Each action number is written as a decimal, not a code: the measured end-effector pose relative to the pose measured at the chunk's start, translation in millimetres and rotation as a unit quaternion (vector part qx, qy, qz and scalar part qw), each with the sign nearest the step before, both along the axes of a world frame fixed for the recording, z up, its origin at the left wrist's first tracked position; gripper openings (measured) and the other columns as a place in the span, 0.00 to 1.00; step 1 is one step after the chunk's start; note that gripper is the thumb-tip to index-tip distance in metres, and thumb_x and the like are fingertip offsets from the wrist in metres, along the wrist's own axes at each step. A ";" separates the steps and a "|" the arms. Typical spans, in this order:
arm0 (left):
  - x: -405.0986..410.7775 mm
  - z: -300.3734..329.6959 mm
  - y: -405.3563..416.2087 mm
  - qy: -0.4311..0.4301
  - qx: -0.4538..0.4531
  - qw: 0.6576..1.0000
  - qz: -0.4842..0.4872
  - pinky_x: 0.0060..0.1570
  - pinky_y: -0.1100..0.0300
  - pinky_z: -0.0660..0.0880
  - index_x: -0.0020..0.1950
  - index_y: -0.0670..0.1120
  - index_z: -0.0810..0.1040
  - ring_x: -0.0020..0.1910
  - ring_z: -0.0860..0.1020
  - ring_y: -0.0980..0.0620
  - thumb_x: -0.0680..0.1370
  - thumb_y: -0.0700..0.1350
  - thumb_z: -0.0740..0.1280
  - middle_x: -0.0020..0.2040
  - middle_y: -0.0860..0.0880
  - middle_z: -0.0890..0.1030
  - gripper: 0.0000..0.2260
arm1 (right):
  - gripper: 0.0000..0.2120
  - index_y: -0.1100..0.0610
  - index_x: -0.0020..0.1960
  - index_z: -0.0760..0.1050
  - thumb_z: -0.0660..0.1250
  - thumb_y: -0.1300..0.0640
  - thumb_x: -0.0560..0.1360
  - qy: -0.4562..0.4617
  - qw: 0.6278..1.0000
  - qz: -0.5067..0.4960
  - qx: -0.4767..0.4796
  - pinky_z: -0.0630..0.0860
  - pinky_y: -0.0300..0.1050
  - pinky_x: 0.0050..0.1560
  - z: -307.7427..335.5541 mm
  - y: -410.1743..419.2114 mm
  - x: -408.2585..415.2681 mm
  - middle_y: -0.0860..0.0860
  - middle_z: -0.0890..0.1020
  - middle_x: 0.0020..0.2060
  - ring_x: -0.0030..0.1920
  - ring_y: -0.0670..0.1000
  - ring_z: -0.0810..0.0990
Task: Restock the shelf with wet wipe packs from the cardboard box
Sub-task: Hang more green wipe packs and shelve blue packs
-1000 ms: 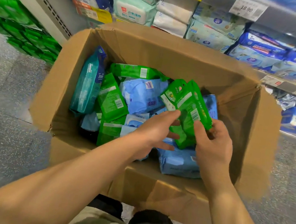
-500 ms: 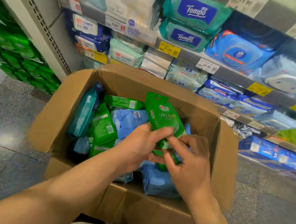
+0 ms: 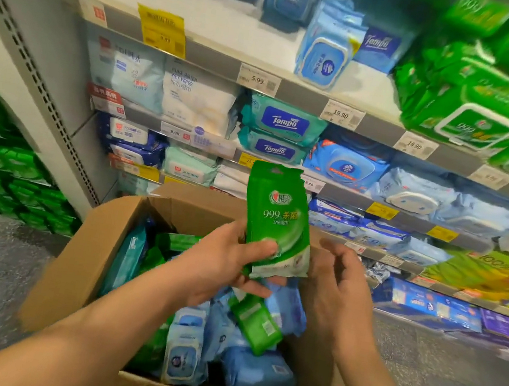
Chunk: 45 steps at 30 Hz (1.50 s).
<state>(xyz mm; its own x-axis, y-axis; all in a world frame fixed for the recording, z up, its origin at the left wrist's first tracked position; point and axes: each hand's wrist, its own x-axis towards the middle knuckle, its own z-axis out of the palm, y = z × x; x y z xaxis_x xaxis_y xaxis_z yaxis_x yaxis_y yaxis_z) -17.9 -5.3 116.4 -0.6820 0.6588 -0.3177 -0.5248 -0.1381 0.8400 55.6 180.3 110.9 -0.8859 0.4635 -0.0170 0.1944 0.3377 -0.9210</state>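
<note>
While the box sits open on the floor below the shelf, a green pack is held upright above the box, pinched near its lower edge by the left hand. Nothing is held by the right hand; its fingers are loosely curled just right of the pack. More blue packs and green ones are seen inside the box.

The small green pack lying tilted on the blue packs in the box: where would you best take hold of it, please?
Take the small green pack across its narrow width from above. It lies slanted atop the blue packs in the cardboard box, with both long edges exposed. The free right hand is nearest.
</note>
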 end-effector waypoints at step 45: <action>-203.1 274.5 84.2 0.330 -0.078 0.927 0.159 0.34 0.62 0.75 0.77 0.43 0.69 0.30 0.74 0.56 0.82 0.53 0.69 0.59 0.49 0.76 0.27 | 0.09 0.55 0.47 0.70 0.59 0.55 0.85 0.190 0.965 0.148 -0.107 0.69 0.46 0.31 273.3 58.1 -215.3 0.52 0.76 0.29 0.27 0.51 0.71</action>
